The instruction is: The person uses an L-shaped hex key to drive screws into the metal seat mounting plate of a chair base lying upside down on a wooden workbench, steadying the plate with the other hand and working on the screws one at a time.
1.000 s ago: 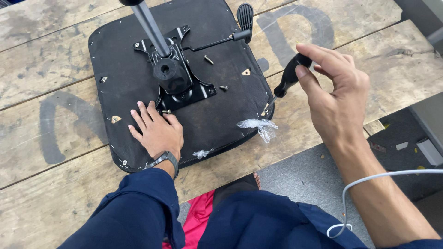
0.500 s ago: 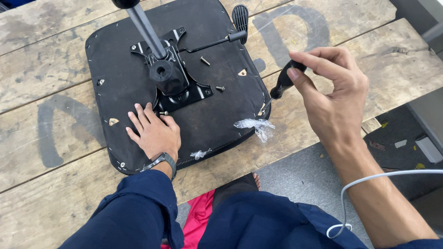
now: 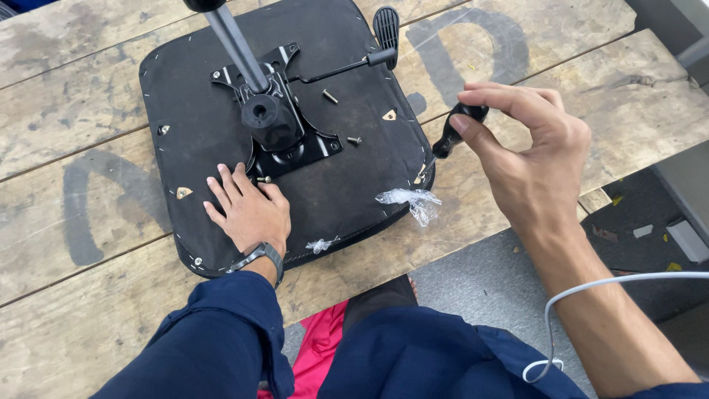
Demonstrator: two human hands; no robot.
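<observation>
An upturned black office chair seat (image 3: 354, 192) lies on a worn wooden table (image 3: 88, 118). A black metal mechanism plate (image 3: 277, 122) with a grey gas cylinder (image 3: 233, 41) and a lever (image 3: 347, 66) is mounted on it. My left hand (image 3: 247, 210) rests flat on the seat beside the plate, fingers near a screw. My right hand (image 3: 528, 159) holds a black-handled screwdriver (image 3: 454, 133) at the seat's right edge, tip pointing down toward the seat corner. Two loose screws (image 3: 330, 96) lie on the seat.
Crumpled clear plastic wrap (image 3: 410, 203) lies at the seat's front right corner, a smaller scrap (image 3: 321, 244) at the front edge. The table's near edge drops to a grey floor (image 3: 473, 288). A white cable (image 3: 591, 288) runs along my right forearm.
My right hand has moved the screwdriver down and left toward the seat's right edge. My left hand stays flat on the seat.
</observation>
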